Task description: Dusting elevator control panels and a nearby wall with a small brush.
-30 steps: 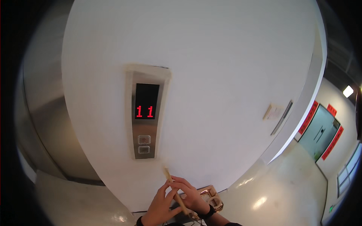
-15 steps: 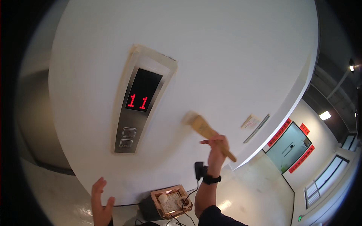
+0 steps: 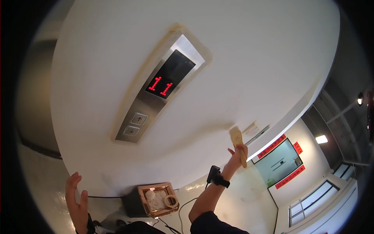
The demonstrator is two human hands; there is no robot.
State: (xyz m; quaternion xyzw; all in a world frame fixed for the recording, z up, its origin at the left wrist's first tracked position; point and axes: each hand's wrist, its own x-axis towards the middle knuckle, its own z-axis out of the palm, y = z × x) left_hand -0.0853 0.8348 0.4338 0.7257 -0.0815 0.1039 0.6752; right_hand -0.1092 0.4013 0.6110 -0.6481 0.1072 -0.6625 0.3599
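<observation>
My right hand (image 3: 237,154) is closed round the handle of a flat wooden brush (image 3: 236,137), its bristle end toward the white wall (image 3: 218,82). The brush head is close beside a small paper label (image 3: 251,128) and a narrow metal strip (image 3: 257,135); whether the bristles touch the wall I cannot tell. My left hand (image 3: 77,202) is raised at the lower left, fingers apart and holding nothing. Left of the brush, a metal elevator call panel (image 3: 150,105) is set in the wall, with a lit red display and two arrow buttons, edged by yellowish tape or residue.
Below the wall, a wooden box (image 3: 157,199) holding white material, a white ball and a ring sits on a dark stand (image 3: 134,202). Black cables (image 3: 181,216) trail beside it. A glass door (image 3: 278,162) with red banners is at the right.
My right hand has carried the brush rightward along the wall, from near the panel to beside the label. My view has turned and shifted; my left hand remains open.
</observation>
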